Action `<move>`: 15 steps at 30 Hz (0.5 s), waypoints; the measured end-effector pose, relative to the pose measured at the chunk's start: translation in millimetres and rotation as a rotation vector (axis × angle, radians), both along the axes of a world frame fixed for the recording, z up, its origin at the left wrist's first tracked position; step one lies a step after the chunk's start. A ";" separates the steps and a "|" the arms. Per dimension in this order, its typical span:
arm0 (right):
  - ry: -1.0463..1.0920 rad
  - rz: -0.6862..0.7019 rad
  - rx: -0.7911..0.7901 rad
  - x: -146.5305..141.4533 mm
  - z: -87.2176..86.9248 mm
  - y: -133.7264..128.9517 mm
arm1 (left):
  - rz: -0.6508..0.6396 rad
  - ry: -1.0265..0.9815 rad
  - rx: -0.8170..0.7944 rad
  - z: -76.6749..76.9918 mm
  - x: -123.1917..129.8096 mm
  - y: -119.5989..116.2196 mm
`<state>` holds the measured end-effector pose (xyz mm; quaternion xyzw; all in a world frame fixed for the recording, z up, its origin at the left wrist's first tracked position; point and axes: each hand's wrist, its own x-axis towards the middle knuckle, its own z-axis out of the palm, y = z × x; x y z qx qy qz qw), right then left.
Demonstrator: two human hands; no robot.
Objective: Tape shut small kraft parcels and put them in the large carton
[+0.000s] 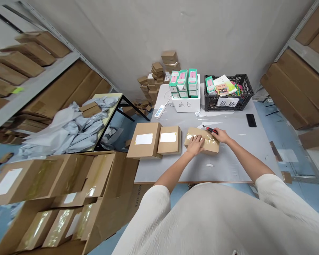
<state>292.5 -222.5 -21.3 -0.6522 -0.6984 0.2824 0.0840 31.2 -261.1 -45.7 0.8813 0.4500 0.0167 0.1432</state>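
A small cardboard box (210, 147) sealed with shiny clear tape lies on the grey table in front of me. My left hand (195, 144) rests on its top with fingers laid over the tape. At the box's upper right, my right hand (221, 135) grips a red and black utility knife (210, 129) that points left above the box's far edge. Left of it stand a cardboard box with a white label (172, 147) and a larger labelled box (139, 149), side by side.
A white bin (187, 106) of green-and-pink boxes and a black crate (211, 105) stand at the table's back. A phone (251, 120) lies at right, a power strip (160, 111) at left. A big carton (122, 184) of taped boxes borders the table's left side.
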 end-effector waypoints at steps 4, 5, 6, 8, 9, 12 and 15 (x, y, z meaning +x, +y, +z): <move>-0.003 -0.090 -0.042 9.6 10.9 -20.8 | 0.102 0.011 0.000 -1.4 -9.9 10.8; 0.000 -0.109 -0.053 10.8 13.2 -26.5 | 0.120 0.019 -0.006 -0.9 -12.0 13.9; 0.001 -0.124 -0.061 11.1 15.2 -32.0 | 0.130 0.026 -0.012 -0.1 -13.6 16.9; -0.007 -0.148 -0.063 9.9 18.0 -41.8 | 0.130 0.037 -0.021 1.8 -15.4 22.5; -0.014 -0.159 -0.062 8.8 19.0 -46.0 | 0.126 0.043 -0.021 2.7 -15.9 24.9; -0.034 -0.187 -0.070 5.8 20.8 -55.8 | 0.119 0.059 -0.021 5.1 -16.9 30.3; -0.040 -0.190 -0.087 6.6 21.4 -60.8 | 0.113 0.066 -0.053 7.7 -18.5 33.0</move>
